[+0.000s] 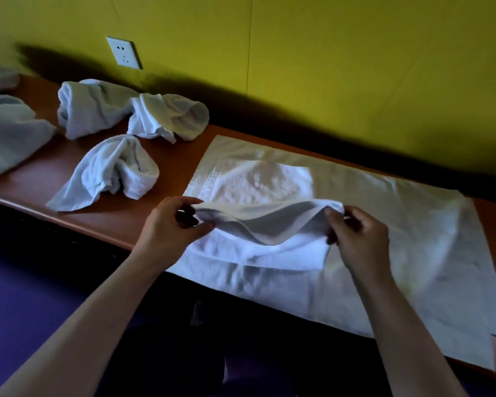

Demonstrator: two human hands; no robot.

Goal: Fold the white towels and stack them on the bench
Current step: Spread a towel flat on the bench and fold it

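Small white towel (265, 224) on the bench (106, 224), atop a larger spread towel (398, 239). Near edge lifted between my hands: left hand (169, 222) pinches its 9 o'clock corner, right hand (358, 239) its 3 o'clock corner. Crumpled towels (112, 170) toward 10 o'clock.

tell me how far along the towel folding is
Early on. Done: no folded stack shows. In hand: the left hand and right hand pinch the near edge of a small towel, lifting it over a large flat towel. Left: crumpled towels lie on the bench, unfolded.
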